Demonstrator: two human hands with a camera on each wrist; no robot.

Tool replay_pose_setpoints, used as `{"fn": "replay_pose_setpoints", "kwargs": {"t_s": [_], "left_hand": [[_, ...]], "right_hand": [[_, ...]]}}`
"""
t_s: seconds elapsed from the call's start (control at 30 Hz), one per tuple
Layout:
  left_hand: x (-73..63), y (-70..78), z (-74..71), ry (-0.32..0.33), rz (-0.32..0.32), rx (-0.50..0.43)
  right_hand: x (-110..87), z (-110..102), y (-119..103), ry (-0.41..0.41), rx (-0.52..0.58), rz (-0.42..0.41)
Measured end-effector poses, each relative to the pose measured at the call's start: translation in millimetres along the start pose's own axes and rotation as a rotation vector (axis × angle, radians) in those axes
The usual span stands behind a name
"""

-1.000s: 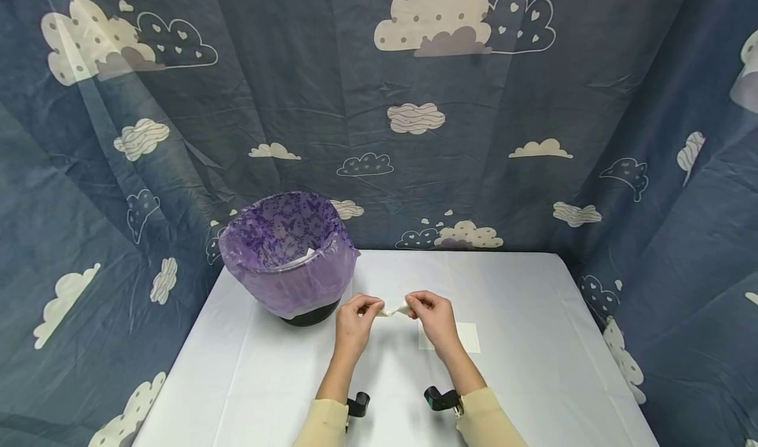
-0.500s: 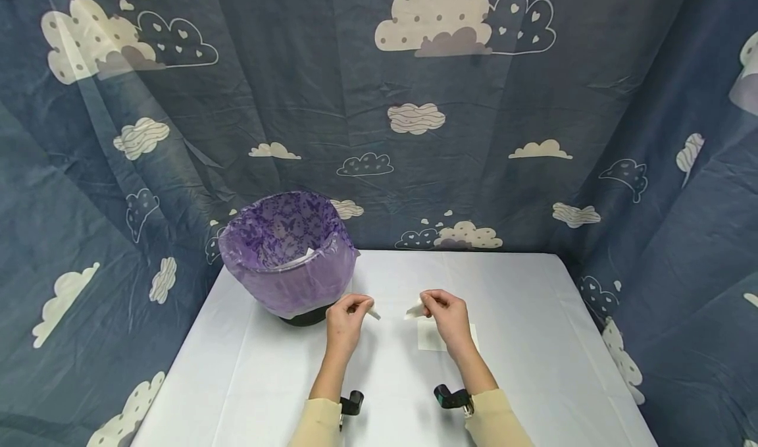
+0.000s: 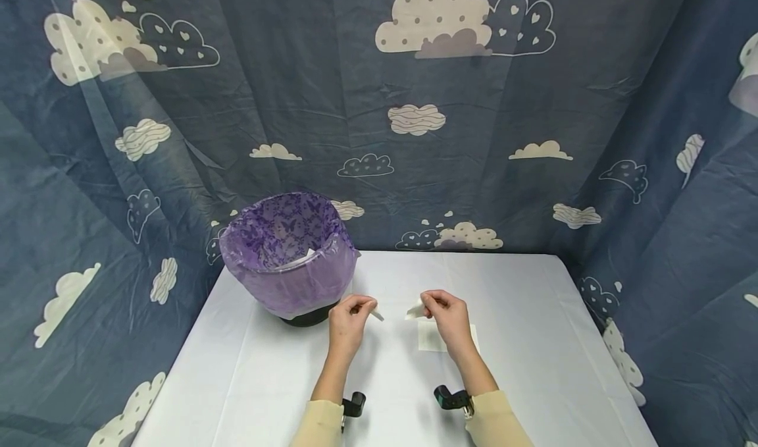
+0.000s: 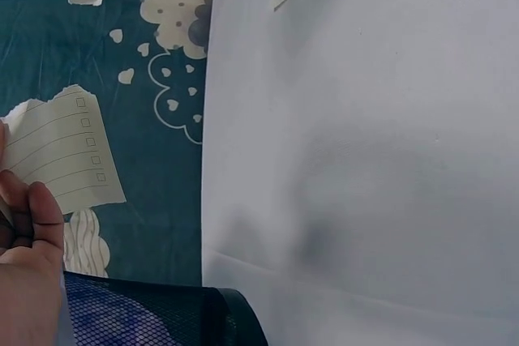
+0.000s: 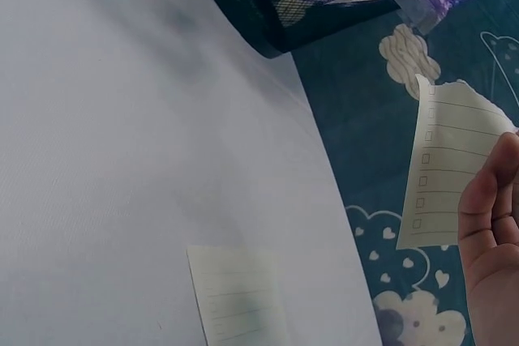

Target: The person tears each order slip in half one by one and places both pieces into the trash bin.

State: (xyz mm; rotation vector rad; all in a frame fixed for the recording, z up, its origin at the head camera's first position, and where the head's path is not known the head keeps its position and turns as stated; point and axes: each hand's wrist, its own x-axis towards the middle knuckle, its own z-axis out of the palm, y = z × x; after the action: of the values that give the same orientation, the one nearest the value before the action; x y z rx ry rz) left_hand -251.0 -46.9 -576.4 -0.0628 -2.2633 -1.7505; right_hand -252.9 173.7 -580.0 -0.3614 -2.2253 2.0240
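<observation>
Between its thumb and fingers my left hand [image 3: 348, 325] pinches one torn piece of notepaper [image 4: 69, 151], cream, lined, with small checkboxes and a ragged edge. My right hand [image 3: 449, 318] pinches the other torn piece [image 5: 446, 168], also lined with checkboxes along one side. Both hands are held up over the white table, a short gap between them. Under the right hand, a further lined sheet [image 3: 432, 337] lies flat on the table, partly covered by the right wrist in the head view.
A black mesh wastebasket [image 5: 276, 34] lined with a purple bag [image 3: 290, 282] stands at the table's back left, close to the left hand. White paper [image 3: 299, 259] shows inside it. A dark blue cloud-print curtain [image 3: 355, 197] surrounds the white table [image 3: 533, 368].
One second ago both hands held a single twisted paper between them. It is now torn in two, and the hands have moved apart, each with a piece. Little has shifted since half a second ago.
</observation>
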Motion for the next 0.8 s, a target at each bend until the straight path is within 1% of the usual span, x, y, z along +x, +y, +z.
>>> {"fn": "replay_pose_setpoints", "kwargs": {"t_s": [0.1, 0.27, 0.37, 0.43, 0.57, 0.7, 0.8], "left_hand": [[0.0, 4.1, -0.2, 0.000, 0.008, -0.008], [-0.1, 13.6, 0.6, -0.006, 0.040, -0.015], [0.1, 21.9, -0.3, -0.002, 0.064, -0.016], [0.8, 29.9, -2.4, 0.002, 0.080, -0.036], [4.4, 47.1, -9.3, 0.017, 0.112, -0.094], [10.2, 64.5, -20.2, 0.054, 0.168, -0.156], [15.3, 77.4, -31.1, 0.094, 0.226, -0.219]], "right_hand": [[0.5, 2, -3, -0.001, -0.009, -0.007], [3.5, 7, -10, -0.012, -0.015, -0.019], [5.1, 11, -17, -0.019, -0.022, -0.038], [6.0, 14, -24, -0.025, -0.022, -0.052], [8.3, 20, -41, -0.036, -0.009, -0.084], [11.1, 30, -60, -0.052, 0.012, -0.129], [12.5, 41, -76, -0.075, 0.039, -0.178]]}}
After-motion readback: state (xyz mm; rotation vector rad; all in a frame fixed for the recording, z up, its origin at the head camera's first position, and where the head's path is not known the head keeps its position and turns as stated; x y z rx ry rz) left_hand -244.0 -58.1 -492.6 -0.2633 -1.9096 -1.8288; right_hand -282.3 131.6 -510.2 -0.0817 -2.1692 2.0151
